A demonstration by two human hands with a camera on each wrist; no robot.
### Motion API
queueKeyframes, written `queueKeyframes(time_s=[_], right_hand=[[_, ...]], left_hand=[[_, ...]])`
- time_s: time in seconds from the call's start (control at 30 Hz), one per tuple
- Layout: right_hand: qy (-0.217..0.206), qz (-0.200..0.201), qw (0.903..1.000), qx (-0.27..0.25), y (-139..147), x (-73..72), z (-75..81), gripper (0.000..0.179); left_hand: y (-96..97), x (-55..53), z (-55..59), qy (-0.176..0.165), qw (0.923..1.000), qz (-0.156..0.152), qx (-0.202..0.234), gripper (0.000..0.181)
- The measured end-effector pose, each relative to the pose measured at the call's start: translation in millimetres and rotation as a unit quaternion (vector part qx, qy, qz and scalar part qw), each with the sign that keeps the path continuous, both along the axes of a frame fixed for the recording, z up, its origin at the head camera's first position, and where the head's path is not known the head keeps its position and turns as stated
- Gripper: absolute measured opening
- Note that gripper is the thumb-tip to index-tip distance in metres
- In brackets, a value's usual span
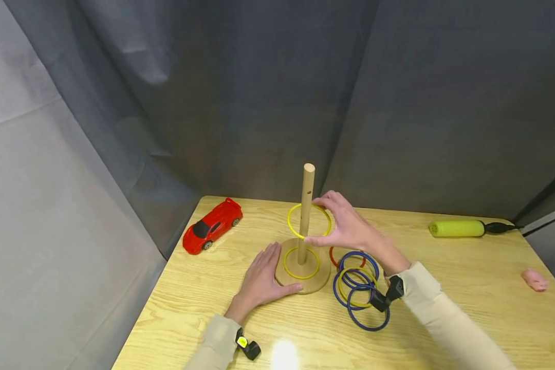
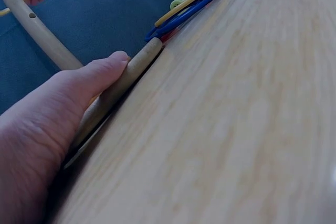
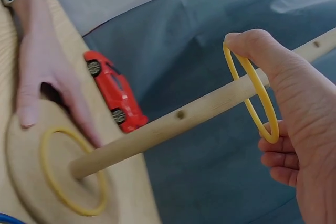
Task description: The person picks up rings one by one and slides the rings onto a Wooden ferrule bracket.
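Note:
My right hand [image 1: 344, 223] pinches a yellow ring [image 3: 262, 95] between thumb and fingers. That ring encircles the upright wooden peg [image 1: 307, 198], partway up it and well above the round base [image 1: 324, 275]. A second yellow ring [image 1: 289, 271] lies flat on the base around the foot of the peg. My left hand [image 1: 261, 280] rests on the base's left and front rim, fingers straight and thumb spread out. In the left wrist view, the thumb [image 2: 105, 74] lies over the edge of the base.
Several blue rings [image 1: 369, 328] overlap with a yellow ring and a red ring [image 1: 332, 255] right of the base. A red toy car [image 1: 213, 226] stands at the table's back left. A green hand pump [image 1: 458, 228] and a small pink object [image 1: 534, 280] lie on the right.

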State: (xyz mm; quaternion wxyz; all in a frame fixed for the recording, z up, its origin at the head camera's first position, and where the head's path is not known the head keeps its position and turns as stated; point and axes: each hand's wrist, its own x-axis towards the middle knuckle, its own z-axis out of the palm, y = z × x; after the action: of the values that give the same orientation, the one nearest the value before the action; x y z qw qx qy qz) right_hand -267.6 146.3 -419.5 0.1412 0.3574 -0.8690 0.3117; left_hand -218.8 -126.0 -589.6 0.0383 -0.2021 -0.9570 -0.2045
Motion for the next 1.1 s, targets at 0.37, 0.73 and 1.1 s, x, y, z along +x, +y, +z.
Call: queueKeyframes(time_s=[0.37,0.73,1.1], right_hand=[[-0.014,-0.007,0.9995,0.027,-5,-3.3,-61.8,0.088],[-0.04,-0.014,0.9953,0.088,-8,-5.9,-101.9,0.09],[-0.024,-0.024,0.9933,0.11,-10,-10.7,-124.8,0.093]], left_hand=[[0.9,0.7,0.5,-0.011,0.9999,-0.002,0.011,0.131],[0.9,1.8,-1.3,-0.019,0.9998,0.007,0.008,0.131],[0.4,0.8,1.0,-0.027,0.9996,0.01,0.004,0.133]])
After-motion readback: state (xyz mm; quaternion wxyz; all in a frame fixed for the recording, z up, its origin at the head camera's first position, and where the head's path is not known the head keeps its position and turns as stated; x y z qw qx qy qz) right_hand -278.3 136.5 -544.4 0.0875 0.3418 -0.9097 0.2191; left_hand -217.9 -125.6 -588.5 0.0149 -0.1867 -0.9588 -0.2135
